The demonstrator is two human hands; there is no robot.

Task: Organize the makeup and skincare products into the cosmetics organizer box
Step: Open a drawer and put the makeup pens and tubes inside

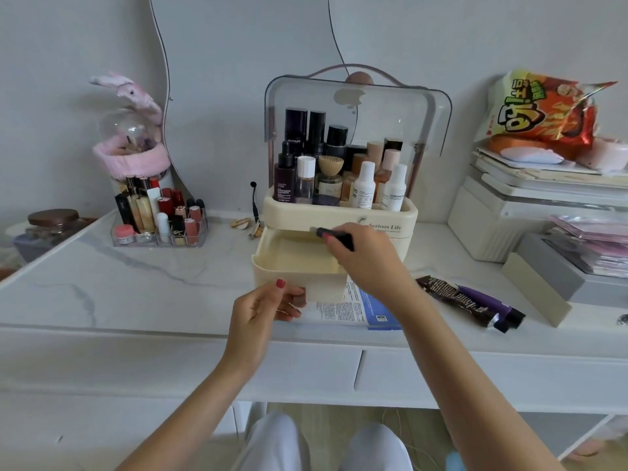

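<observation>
Hands: 2 | drawer [295, 266]: 1, open | black tube [334, 236]: 1, held

— What's the cream organizer box [390, 220] like?
— Clear lid up, top tray packed with upright bottles [339, 171]. Its drawer [292, 263] is pulled out.
— Any product near it?
— A dark slim tube [334, 235] above the drawer's back edge.
</observation>
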